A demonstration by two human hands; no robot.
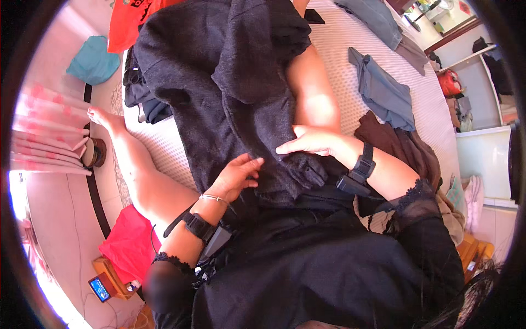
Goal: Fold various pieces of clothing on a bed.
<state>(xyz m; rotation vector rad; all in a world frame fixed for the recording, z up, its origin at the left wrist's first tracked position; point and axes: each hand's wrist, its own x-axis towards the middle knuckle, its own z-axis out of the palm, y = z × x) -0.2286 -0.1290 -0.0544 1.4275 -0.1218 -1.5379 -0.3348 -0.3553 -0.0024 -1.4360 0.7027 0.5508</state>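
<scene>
A thick charcoal garment [205, 74] is spread over my lap and the bed, with a loose fold running down its middle. My left hand [238, 174] hovers at the garment's near part, fingers loosely curled and apart, with no cloth seen between them. To the right, my right hand [312, 140] rests against the garment's edge, thumb held away from the fingers; some fingertips are hidden. A bunched end [308, 174] of the garment lies just below that hand. Both wrists carry black straps with small devices.
On the striped bed [337, 78], a folded grey-blue garment [384, 90] and brown clothing [411, 148] lie to the right. Dark clothes [144, 96] are stacked at left. An orange-red bag [127, 24] is beyond. A red cloth-like item [129, 232] and a small screen [100, 288] are lower left.
</scene>
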